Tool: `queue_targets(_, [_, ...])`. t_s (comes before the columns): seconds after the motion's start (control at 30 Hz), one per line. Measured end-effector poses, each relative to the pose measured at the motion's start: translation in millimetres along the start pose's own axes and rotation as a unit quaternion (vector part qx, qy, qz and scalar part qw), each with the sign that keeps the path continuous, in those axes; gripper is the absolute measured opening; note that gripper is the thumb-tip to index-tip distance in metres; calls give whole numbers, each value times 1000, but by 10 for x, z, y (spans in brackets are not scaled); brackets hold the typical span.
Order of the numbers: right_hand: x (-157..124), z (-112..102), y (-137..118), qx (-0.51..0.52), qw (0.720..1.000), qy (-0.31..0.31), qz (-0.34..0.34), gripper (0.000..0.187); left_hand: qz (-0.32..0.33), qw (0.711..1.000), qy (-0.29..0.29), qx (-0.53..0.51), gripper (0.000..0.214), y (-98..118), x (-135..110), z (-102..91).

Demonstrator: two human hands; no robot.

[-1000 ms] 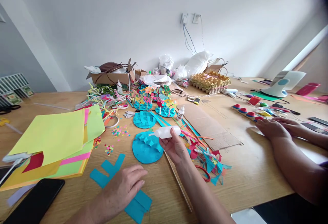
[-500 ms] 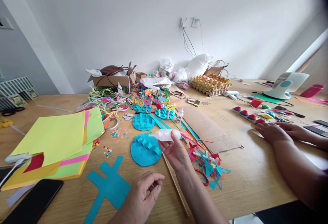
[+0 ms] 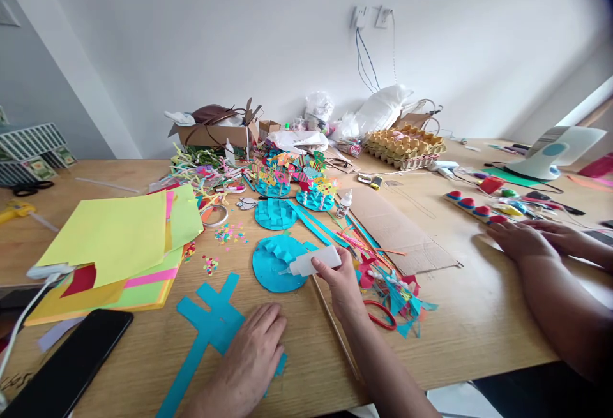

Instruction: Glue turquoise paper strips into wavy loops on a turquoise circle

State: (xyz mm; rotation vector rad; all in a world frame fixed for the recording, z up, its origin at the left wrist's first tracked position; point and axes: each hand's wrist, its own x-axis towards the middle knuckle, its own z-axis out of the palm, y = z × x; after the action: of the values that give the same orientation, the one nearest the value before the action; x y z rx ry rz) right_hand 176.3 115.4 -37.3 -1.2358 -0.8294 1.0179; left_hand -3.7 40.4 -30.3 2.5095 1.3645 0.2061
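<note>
My right hand (image 3: pixel 341 283) is closed around a white glue bottle (image 3: pixel 313 261), held tilted with its nozzle pointing left over a blue paper disc (image 3: pixel 275 265) that carries folded blue strips. My left hand (image 3: pixel 253 349) lies flat, fingers spread, on a blue cross-shaped paper cutout (image 3: pixel 205 323) near the table's front edge. A thin wooden stick (image 3: pixel 335 328) lies just right of my right wrist.
Yellow and green paper sheets (image 3: pixel 119 239) are stacked at left, a black phone (image 3: pixel 67 367) in front of them. Red scissors (image 3: pixel 380 316) and paper scraps sit to the right. Another person's hands (image 3: pixel 527 239) rest at far right. Finished blue discs (image 3: pixel 275 212), a cardboard box (image 3: pixel 211 134) and egg trays (image 3: pixel 402 143) stand farther back.
My left hand, lifted and curled half a second ago, has come down flat on the blue cutout. My right hand lowered the glue bottle closer to the blue disc.
</note>
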Motion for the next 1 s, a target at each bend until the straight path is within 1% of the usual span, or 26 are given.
queue_targets(0.2, [30, 3, 59, -108, 993, -4, -38, 52, -11, 1000, -16, -2, 45, -11, 108, -47])
queue_targets(0.37, [0, 42, 19, -222, 973, 11, -64, 53, -15, 1000, -5, -20, 40, -46, 169, -32])
queue_targets(0.5, [-35, 78, -37, -254, 962, 40, -86, 50, -15, 1000, -1, -23, 39, -44, 172, -23])
queue_targets(0.6, [-48, 83, -68, -245, 962, 65, -100, 51, -12, 999, 9, -28, 40, -43, 172, -14])
queue_targets(0.67, [-48, 70, -79, -214, 969, 70, -105, 51, -9, 999, 13, -30, 43, -46, 174, -9])
queue_targets(0.73, [-45, 53, -91, -155, 980, 71, -100, 50, -8, 999, 20, -35, 44, -49, 170, -14])
queue_targets(0.77, [-46, 46, -101, -107, 988, 65, -87, 49, -9, 999, 24, -40, 44, -48, 164, -21])
queue_targets(0.83, [-52, 39, -131, 18, 998, 44, -41, 45, -12, 997, 31, -66, 42, -42, 144, -39])
queue_targets(0.87, [-58, 40, -152, 85, 996, 30, -10, 44, -13, 995, 32, -90, 41, -36, 131, -44])
queue_targets(0.93, [-73, 46, -197, 201, 978, 10, 51, 42, -16, 985, 33, -170, 40, -14, 114, -34])
queue_targets(0.97, [-84, 51, -220, 243, 967, 3, 77, 43, -18, 973, 38, -225, 40, 2, 117, -16])
queue_targets(1.0, [-98, 60, -240, 279, 955, -3, 102, 44, -22, 955, 49, -292, 41, 24, 130, 10])
